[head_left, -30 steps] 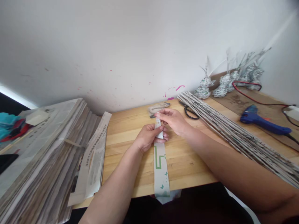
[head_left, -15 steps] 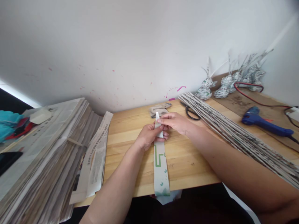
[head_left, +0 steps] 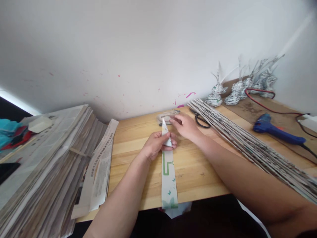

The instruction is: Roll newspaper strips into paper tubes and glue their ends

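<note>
My left hand (head_left: 158,143) grips a long white paper strip (head_left: 168,168) with green patterns. Its upper end is folded to a narrow point that rises above my thumb, and the rest hangs down past the table's front edge. Up and to the right, my right hand (head_left: 184,125) is off the strip, fingers loosely bent and thumb apart. Its fingertips are close to a crumpled beige, rag-like thing (head_left: 162,115) at the back of the table; whether they touch it I cannot tell.
On the left stands a tall stack of newspapers (head_left: 66,172), with loose strips (head_left: 104,165) beside it. To the right lie black-handled scissors (head_left: 203,121), a bundle of rolled paper sticks (head_left: 237,142) and a blue glue gun (head_left: 279,130). Several woven paper figures (head_left: 214,96) stand behind.
My right hand has let go of the strip's folded tip and moved up slightly toward the beige thing. My left hand still holds the strip.
</note>
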Demonstrator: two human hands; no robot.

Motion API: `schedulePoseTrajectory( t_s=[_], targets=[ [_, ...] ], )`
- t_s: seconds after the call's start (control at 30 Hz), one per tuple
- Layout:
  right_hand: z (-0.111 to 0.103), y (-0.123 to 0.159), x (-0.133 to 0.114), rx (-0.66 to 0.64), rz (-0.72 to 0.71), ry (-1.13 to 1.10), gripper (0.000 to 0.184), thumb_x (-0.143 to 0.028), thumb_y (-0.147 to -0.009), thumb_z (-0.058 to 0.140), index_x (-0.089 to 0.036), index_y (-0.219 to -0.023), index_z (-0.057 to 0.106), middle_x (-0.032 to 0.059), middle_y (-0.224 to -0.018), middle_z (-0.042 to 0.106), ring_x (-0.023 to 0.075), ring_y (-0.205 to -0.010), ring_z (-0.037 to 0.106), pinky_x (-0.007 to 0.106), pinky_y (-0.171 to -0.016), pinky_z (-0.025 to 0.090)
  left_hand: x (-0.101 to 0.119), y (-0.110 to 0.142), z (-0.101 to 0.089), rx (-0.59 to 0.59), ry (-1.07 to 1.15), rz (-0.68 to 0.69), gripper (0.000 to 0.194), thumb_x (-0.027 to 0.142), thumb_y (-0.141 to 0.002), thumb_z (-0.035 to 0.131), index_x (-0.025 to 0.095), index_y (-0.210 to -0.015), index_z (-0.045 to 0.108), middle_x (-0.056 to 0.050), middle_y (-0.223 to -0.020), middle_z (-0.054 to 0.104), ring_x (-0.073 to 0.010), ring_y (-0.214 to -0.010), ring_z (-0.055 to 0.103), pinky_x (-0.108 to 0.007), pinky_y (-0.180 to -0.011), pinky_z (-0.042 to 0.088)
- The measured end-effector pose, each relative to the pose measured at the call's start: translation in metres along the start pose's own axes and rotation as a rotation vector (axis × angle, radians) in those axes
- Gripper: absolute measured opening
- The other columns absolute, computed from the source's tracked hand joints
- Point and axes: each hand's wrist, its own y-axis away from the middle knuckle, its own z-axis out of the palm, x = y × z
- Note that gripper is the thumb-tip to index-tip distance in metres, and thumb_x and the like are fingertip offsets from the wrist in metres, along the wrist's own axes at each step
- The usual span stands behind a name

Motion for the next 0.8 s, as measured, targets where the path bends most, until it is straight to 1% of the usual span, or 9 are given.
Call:
schedulePoseTrajectory(
  t_s=[0.03, 0.1, 0.2, 0.4, 0.53, 0.6, 0.67, 0.73, 0.8],
  targets=[
    [0.001, -0.002, 0.005, 0.040, -0.017, 0.184, 0.042, -0.042, -0.086, 0.056, -0.015, -0.117, 0.065, 0.0148, -0.109, 0.064, 0.0277, -0.101, 0.055, 0.038, -0.084, 0.043, 0.001, 0.000, 0.000, 0.011, -0.001, -0.005, 0.021, 0.029, -0.086, 0.061, 0.010, -0.092, 0.067, -0.008, -0.073, 0.070, -0.0159, -0.066, 0.068, -0.023, -0.058, 0.054],
    [0.004, -0.004, 0.012, 0.032, 0.005, 0.452, 0.042, -0.042, -0.085, 0.057, -0.016, -0.117, 0.065, 0.0165, -0.114, 0.063, 0.0329, -0.107, 0.051, 0.041, -0.084, 0.040, 0.001, 0.000, 0.001, 0.016, -0.008, -0.012, 0.020, 0.027, -0.086, 0.060, 0.009, -0.092, 0.067, -0.009, -0.074, 0.070, -0.0157, -0.065, 0.068, -0.022, -0.057, 0.054],
    [0.006, -0.006, 0.017, -0.028, 0.037, 0.582, 0.029, -0.039, -0.088, 0.052, -0.021, -0.092, 0.073, 0.0123, -0.097, 0.069, 0.0305, -0.097, 0.055, 0.036, -0.076, 0.039, 0.000, 0.000, 0.002, 0.005, -0.014, -0.016, 0.020, 0.026, -0.087, 0.059, 0.009, -0.091, 0.067, -0.010, -0.074, 0.070, -0.0154, -0.065, 0.068, -0.021, -0.057, 0.054],
    [-0.001, -0.008, 0.019, 0.031, 0.181, 0.496, 0.044, -0.058, -0.086, 0.046, -0.023, -0.079, 0.071, 0.0077, -0.078, 0.070, 0.0221, -0.073, 0.061, 0.030, -0.057, 0.032, -0.002, -0.002, 0.000, 0.018, -0.017, -0.007, 0.020, 0.026, -0.087, 0.059, 0.009, -0.094, 0.067, -0.011, -0.077, 0.071, -0.0157, -0.065, 0.069, -0.022, -0.057, 0.055],
    [-0.004, -0.009, 0.022, 0.086, 0.150, 0.493, 0.047, -0.052, -0.091, 0.039, -0.019, -0.076, 0.068, 0.0102, -0.077, 0.070, 0.0234, -0.071, 0.061, 0.031, -0.059, 0.033, -0.001, -0.002, -0.001, 0.028, -0.001, 0.001, 0.021, 0.027, -0.086, 0.061, 0.009, -0.095, 0.067, -0.010, -0.075, 0.070, -0.0153, -0.064, 0.068, -0.022, -0.056, 0.054],
    [-0.005, -0.010, 0.024, 0.070, 0.125, 0.478, 0.041, -0.041, -0.094, 0.037, -0.017, -0.081, 0.068, 0.0124, -0.080, 0.069, 0.0253, -0.076, 0.061, 0.033, -0.064, 0.036, -0.001, -0.002, -0.001, 0.020, 0.004, 0.011, 0.022, 0.028, -0.085, 0.062, 0.009, -0.095, 0.068, -0.009, -0.074, 0.069, -0.0152, -0.064, 0.068, -0.021, -0.056, 0.054],
    [-0.006, -0.010, 0.023, 0.075, 0.095, 0.439, 0.030, -0.029, -0.091, 0.041, -0.015, -0.097, 0.067, 0.0148, -0.090, 0.069, 0.0276, -0.086, 0.061, 0.034, -0.072, 0.039, -0.001, -0.002, -0.001, 0.017, 0.009, 0.017, 0.024, 0.030, -0.085, 0.063, 0.009, -0.094, 0.068, -0.008, -0.073, 0.068, -0.0151, -0.064, 0.068, -0.022, -0.056, 0.054],
    [-0.009, -0.008, 0.018, 0.177, 0.028, 0.388, 0.036, -0.024, -0.086, 0.050, -0.010, -0.118, 0.060, 0.0186, -0.108, 0.065, 0.0310, -0.101, 0.057, 0.038, -0.082, 0.040, 0.000, -0.002, -0.001, 0.026, 0.014, 0.018, 0.024, 0.030, -0.084, 0.064, 0.009, -0.093, 0.068, -0.008, -0.072, 0.068, -0.0149, -0.063, 0.068, -0.022, -0.056, 0.054],
    [-0.013, -0.005, 0.009, 0.273, -0.073, 0.292, 0.043, -0.028, -0.084, 0.055, -0.010, -0.123, 0.057, 0.0189, -0.115, 0.062, 0.0318, -0.107, 0.053, 0.041, -0.089, 0.039, 0.000, -0.001, 0.000, 0.042, 0.014, 0.020, 0.023, 0.029, -0.084, 0.063, 0.009, -0.093, 0.068, -0.008, -0.071, 0.068, -0.0147, -0.063, 0.067, -0.022, -0.055, 0.053]
  ],
)
